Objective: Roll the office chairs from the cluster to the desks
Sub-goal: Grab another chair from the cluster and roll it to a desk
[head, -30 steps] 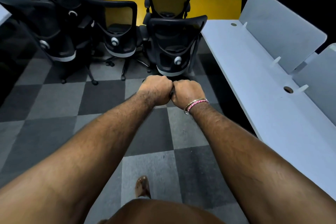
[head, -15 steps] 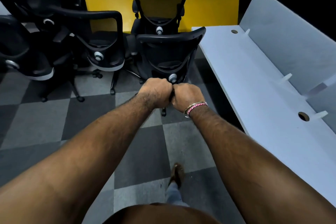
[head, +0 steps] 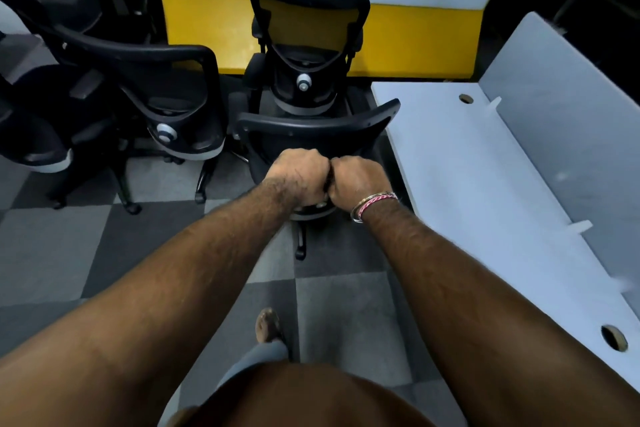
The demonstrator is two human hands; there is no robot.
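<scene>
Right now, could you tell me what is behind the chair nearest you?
Behind the nearest chair stands another chair against the yellow wall. Both hands cover the nearest chair's lower back.

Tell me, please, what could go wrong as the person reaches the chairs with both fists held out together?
The nearest chair sits tight against the white desk, so rolling it out could scrape the desk edge. Its base leg sticks out toward the person's foot, a possible trip. Both hands, left and right, are fisted, holding no chair yet.
</scene>
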